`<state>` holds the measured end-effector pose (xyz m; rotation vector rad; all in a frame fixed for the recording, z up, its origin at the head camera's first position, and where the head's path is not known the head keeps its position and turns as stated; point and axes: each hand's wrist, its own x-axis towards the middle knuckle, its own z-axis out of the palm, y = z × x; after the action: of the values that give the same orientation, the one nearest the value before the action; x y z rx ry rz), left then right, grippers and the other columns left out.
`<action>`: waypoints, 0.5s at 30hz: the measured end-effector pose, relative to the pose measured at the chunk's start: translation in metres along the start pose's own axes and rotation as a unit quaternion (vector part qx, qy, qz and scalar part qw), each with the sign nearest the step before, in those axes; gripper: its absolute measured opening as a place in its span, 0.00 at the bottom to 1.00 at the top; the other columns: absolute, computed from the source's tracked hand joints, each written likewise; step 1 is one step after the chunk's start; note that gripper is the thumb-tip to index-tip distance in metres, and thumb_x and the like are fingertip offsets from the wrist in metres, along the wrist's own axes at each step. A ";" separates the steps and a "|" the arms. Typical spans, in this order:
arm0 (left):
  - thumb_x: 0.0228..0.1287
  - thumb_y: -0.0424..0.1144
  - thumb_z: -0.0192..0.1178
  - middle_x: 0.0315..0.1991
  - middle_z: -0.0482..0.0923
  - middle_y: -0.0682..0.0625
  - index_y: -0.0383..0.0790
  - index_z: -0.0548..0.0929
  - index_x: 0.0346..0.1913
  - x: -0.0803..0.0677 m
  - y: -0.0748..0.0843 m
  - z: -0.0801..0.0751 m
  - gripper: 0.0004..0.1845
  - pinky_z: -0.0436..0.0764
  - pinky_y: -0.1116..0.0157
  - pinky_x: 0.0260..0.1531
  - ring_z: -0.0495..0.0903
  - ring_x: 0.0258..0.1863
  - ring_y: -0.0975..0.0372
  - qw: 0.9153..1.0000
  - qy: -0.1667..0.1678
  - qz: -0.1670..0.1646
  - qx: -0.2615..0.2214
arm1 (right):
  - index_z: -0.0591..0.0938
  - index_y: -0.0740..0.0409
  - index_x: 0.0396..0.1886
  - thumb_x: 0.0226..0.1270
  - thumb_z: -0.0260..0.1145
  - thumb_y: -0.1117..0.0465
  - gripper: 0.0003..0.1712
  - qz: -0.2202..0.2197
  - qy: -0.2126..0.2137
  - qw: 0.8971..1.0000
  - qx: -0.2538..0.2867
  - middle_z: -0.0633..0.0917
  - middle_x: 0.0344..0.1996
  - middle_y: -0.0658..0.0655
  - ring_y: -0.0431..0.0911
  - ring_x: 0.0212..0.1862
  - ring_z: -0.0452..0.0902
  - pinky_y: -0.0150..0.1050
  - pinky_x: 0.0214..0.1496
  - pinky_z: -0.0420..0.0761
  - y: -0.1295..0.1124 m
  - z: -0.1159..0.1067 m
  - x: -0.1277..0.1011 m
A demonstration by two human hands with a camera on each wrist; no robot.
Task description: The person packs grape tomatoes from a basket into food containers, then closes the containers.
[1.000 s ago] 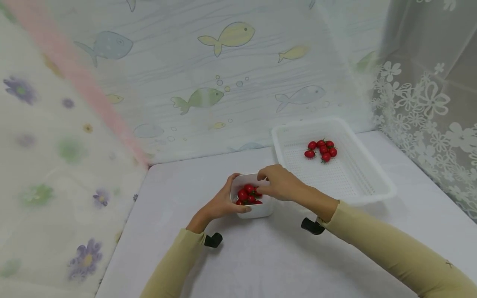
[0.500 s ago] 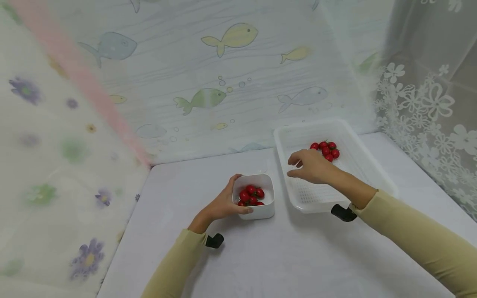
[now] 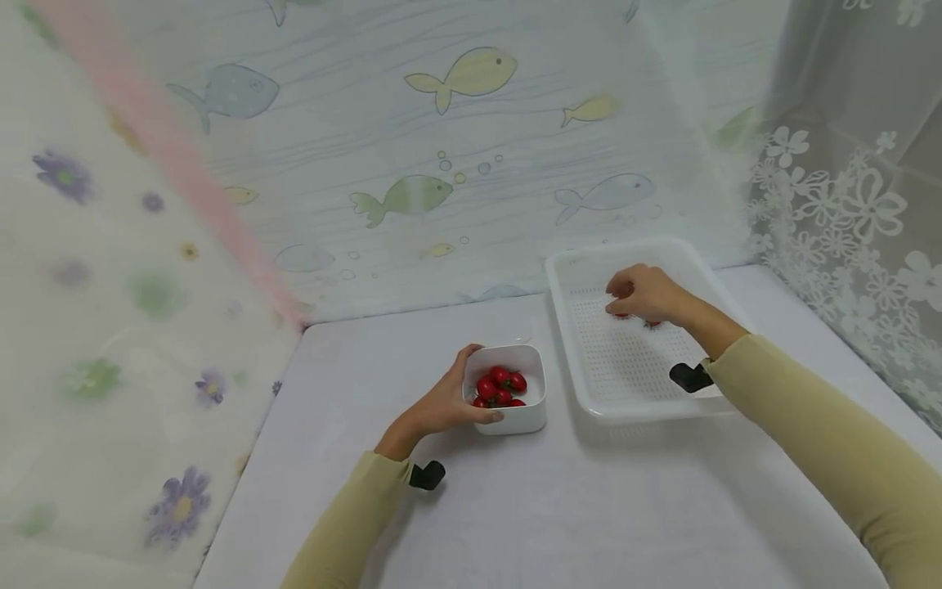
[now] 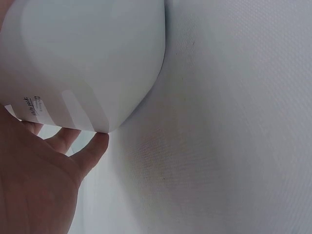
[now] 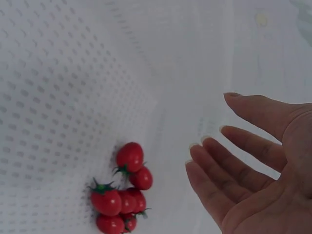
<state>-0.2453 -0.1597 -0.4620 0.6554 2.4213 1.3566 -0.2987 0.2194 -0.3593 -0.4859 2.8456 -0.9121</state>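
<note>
My left hand (image 3: pixel 440 402) grips a small white square container (image 3: pixel 524 419), thumb along its near side and fingers round the left. Several red cherry tomatoes (image 3: pixel 501 383) lie inside it. The left wrist view shows fingertips pressed against the container's smooth wall (image 4: pixel 92 48). Inside a white perforated plastic basket (image 3: pixel 625 364), my right hand (image 3: pixel 648 294) hovers over more cherry tomatoes, mostly hiding them in the head view. From the right wrist, those tomatoes (image 5: pixel 106 201) show green stems and sit clustered, apart from the spread fingers (image 5: pixel 229 170), which hold nothing.
The basket's raised rim (image 3: pixel 567 343) stands to the right of the container, on a white cloth-covered table (image 3: pixel 471 507). A fish-patterned curtain (image 3: pixel 324 106) hangs behind, a flowered sheet (image 3: pixel 110 327) at left, and lace (image 3: pixel 846 204) at right.
My right hand has left the small container and moved right and away from me, over the tomatoes in the basket. The left hand keeps its grip on the container.
</note>
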 end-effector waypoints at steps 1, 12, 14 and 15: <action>0.48 0.52 0.80 0.69 0.64 0.57 0.56 0.49 0.78 0.001 0.000 0.000 0.60 0.67 0.46 0.70 0.63 0.71 0.60 1.000 0.000 -0.002 0.001 | 0.78 0.74 0.60 0.70 0.68 0.60 0.26 0.010 -0.002 1.000 0.002 0.80 0.57 0.74 0.66 0.58 0.76 0.61 0.58 0.77 0.005 0.000 0.004; 0.48 0.52 0.79 0.69 0.64 0.55 0.53 0.49 0.78 -0.001 0.001 0.000 0.60 0.69 0.46 0.68 0.63 0.70 0.59 1.000 -0.002 0.000 -0.004 | 0.76 0.76 0.61 0.69 0.68 0.65 0.26 0.063 -0.025 0.998 0.015 0.77 0.60 0.75 0.68 0.63 0.70 0.62 0.65 0.73 0.049 0.008 0.037; 0.49 0.53 0.79 0.69 0.64 0.56 0.55 0.50 0.78 -0.001 0.001 0.000 0.59 0.68 0.47 0.69 0.63 0.70 0.59 1.000 -0.003 0.002 0.001 | 0.76 0.75 0.61 0.68 0.68 0.65 0.26 0.068 -0.026 0.997 0.014 0.77 0.60 0.75 0.69 0.64 0.70 0.62 0.65 0.73 0.056 0.010 0.040; 0.49 0.53 0.79 0.69 0.64 0.57 0.56 0.50 0.77 -0.001 0.001 0.000 0.58 0.68 0.47 0.68 0.64 0.70 0.60 1.000 -0.003 0.002 0.003 | 0.77 0.75 0.61 0.68 0.68 0.65 0.25 0.069 -0.026 0.997 0.013 0.77 0.60 0.75 0.68 0.63 0.70 0.61 0.64 0.73 0.060 0.011 0.041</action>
<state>-0.2444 -0.1596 -0.4609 0.6659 2.4219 1.3464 -0.3515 0.2456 -0.4042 -0.3002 2.7764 -0.8959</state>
